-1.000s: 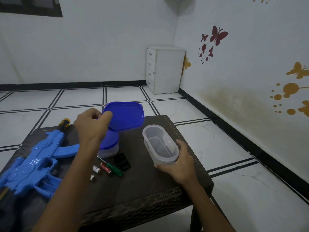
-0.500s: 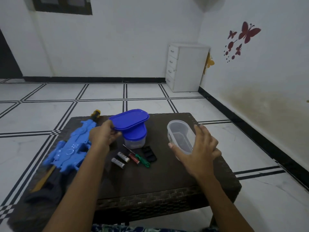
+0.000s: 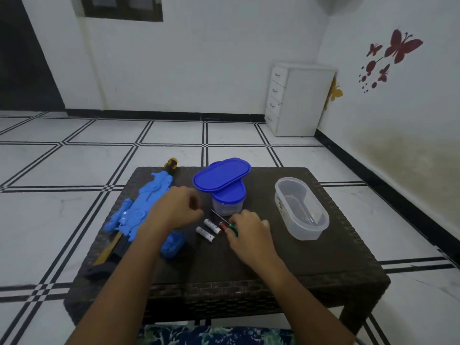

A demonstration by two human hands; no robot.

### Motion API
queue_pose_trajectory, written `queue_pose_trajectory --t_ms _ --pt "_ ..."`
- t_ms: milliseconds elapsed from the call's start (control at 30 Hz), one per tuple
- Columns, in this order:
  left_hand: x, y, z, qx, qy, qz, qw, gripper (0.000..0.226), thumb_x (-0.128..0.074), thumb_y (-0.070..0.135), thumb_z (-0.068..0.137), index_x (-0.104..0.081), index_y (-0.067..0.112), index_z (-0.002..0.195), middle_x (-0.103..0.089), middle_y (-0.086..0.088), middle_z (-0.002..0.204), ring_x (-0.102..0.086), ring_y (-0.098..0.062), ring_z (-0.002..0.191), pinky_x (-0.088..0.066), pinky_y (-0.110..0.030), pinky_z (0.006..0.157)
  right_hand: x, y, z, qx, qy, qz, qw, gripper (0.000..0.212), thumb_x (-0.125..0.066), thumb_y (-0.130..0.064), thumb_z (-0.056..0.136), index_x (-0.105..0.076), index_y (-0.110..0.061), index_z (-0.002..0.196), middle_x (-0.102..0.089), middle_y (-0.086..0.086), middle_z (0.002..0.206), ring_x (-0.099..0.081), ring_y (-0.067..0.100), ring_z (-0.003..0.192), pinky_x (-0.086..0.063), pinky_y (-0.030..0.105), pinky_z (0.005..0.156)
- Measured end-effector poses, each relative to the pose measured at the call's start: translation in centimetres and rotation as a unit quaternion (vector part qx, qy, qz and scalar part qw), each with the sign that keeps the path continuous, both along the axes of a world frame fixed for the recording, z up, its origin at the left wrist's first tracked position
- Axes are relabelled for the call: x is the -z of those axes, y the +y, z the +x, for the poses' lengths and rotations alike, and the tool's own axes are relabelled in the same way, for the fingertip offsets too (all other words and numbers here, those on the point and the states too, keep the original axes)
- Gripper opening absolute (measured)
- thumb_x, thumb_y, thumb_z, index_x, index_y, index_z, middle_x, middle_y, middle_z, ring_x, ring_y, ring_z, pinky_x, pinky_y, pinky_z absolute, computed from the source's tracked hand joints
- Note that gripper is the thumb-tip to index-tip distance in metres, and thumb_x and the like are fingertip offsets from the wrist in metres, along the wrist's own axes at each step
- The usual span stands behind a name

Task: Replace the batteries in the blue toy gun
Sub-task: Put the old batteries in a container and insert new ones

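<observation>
The blue toy gun point(image 3: 139, 215) lies lengthwise along the left side of the dark wicker table point(image 3: 249, 265). Two white batteries point(image 3: 208, 229) and a red one point(image 3: 223, 225) lie side by side in the middle. Just right of them is a screwdriver point(image 3: 225, 222) with a green handle. My right hand point(image 3: 249, 229) is on that handle, fingertips curled onto it. My left hand point(image 3: 175, 209) hovers over the gun's right edge with fingers loosely curled, holding nothing.
A loose blue lid point(image 3: 221, 174) rests tilted on a small clear tub with its own blue lid point(image 3: 227, 202), behind the batteries. An open empty clear tub point(image 3: 302, 210) stands at the right. A white drawer cabinet point(image 3: 298, 98) stands in the far corner.
My left hand let go of the blue lid, which now sits on the small tub. My right hand left the clear tub and moved left onto the screwdriver.
</observation>
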State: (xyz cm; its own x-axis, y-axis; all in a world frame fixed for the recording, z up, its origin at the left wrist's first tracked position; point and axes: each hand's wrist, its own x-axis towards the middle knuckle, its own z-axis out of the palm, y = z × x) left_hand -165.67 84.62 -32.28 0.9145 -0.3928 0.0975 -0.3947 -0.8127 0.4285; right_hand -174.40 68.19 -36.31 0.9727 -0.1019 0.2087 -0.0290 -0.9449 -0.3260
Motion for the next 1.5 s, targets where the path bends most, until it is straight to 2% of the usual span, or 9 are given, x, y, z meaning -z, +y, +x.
queue_pose_trajectory --t_ms 100,333,467,633,733,1000,1200,1333,1500 --pt "0.8 -0.5 -1.0 0.103 0.047 0.089 0.990 0.020 -0.066 0.025 0.075 -0.070 0.026 0.094 -0.069 0.004 0.097 -0.061 -0.013 0.089 -0.054 -0.035 0.079 -0.3 0.9 0.9 0.001 0.022 -0.031 0.999 0.021 -0.057 -0.034 0.094 -0.063 -0.020 0.108 -0.058 0.000 0.111 -0.050 0.020 0.109 -0.038 0.042 0.093" --pt "1.6 -0.4 -1.7 0.116 0.037 0.186 0.975 0.030 -0.064 0.030 0.086 -0.065 0.028 0.116 -0.062 0.002 0.113 -0.055 -0.020 0.104 -0.042 -0.037 0.088 -1.2 2.0 2.0 0.038 0.110 -0.044 0.992 0.021 -0.059 -0.029 0.094 -0.060 -0.015 0.109 -0.059 0.006 0.113 -0.052 0.026 0.113 -0.038 0.046 0.096" --pt "2.4 0.8 -1.4 0.121 0.028 0.088 0.988 0.023 -0.064 0.027 0.088 -0.068 0.022 0.110 -0.064 0.003 0.109 -0.056 -0.011 0.092 -0.047 -0.033 0.084 -1.7 2.2 1.7 0.057 0.114 -0.018 0.992 0.015 -0.057 -0.025 0.094 -0.058 -0.014 0.104 -0.059 0.006 0.109 -0.052 0.026 0.113 -0.037 0.046 0.097" --pt "1.2 2.6 -0.6 0.042 0.003 -0.144 0.989 0.013 -0.072 0.019 0.083 -0.073 0.017 0.095 -0.069 0.000 0.079 -0.057 -0.006 0.067 -0.043 -0.017 0.060 -1.6 2.5 2.2 0.045 0.020 0.066 0.997 0.020 -0.053 -0.032 0.097 -0.058 -0.014 0.092 -0.062 0.001 0.091 -0.058 0.021 0.091 -0.041 0.040 0.090" --pt "0.9 3.7 0.0 -0.056 0.066 -0.281 0.956 0.016 -0.072 0.020 0.083 -0.071 0.017 0.098 -0.070 -0.002 0.079 -0.065 -0.015 0.073 -0.054 -0.032 0.065 -1.1 3.6 3.1 0.016 0.006 0.049 0.999 0.017 -0.057 -0.032 0.095 -0.060 -0.018 0.103 -0.065 -0.001 0.096 -0.060 0.017 0.091 -0.039 0.040 0.093" --pt "1.9 3.3 0.4 -0.208 0.174 -0.495 0.826 0.016 -0.073 0.012 0.080 -0.073 0.003 0.093 -0.073 -0.014 0.082 -0.069 -0.020 0.073 -0.057 -0.034 0.077 -0.4 3.9 4.6 0.008 0.040 0.016 0.999 0.017 -0.065 -0.013 0.088 -0.059 -0.015 0.104 -0.065 0.004 0.096 -0.063 0.022 0.093 -0.052 0.040 0.088" --pt "0.4 -0.2 -0.7 -0.214 0.153 -0.543 0.797 0.013 -0.075 0.014 0.080 -0.073 0.005 0.088 -0.072 -0.013 0.079 -0.070 -0.019 0.071 -0.056 -0.026 0.066 -1.1 1.3 2.6 0.038 -0.026 0.142 0.989 0.012 -0.073 -0.019 0.080 -0.064 -0.016 0.087 -0.065 -0.002 0.081 -0.063 0.012 0.075 -0.058 0.036 0.073" --pt "-0.9 -4.9 -1.9 -0.169 0.120 -0.527 0.824 0.006 -0.076 0.015 0.077 -0.073 0.015 0.072 -0.072 -0.005 0.066 -0.071 -0.018 0.066 -0.058 -0.028 0.062 -4.1 -2.7 0.0 0.130 -0.167 0.220 0.952 0.011 -0.074 -0.019 0.080 -0.064 -0.022 0.079 -0.063 -0.012 0.068 -0.063 0.007 0.065 -0.057 0.031 0.063" --pt "-0.9 -12.7 -3.6 -0.092 0.074 -0.459 0.880 0.003 -0.076 0.020 0.076 -0.073 0.020 0.078 -0.071 0.004 0.068 -0.069 -0.009 0.069 -0.055 -0.021 0.066 -4.7 -8.8 -1.7 0.249 -0.186 0.170 0.935 0.019 -0.074 -0.033 0.082 -0.055 -0.034 0.083 -0.061 -0.016 0.078 -0.064 0.014 0.080 -0.049 0.042 0.090"
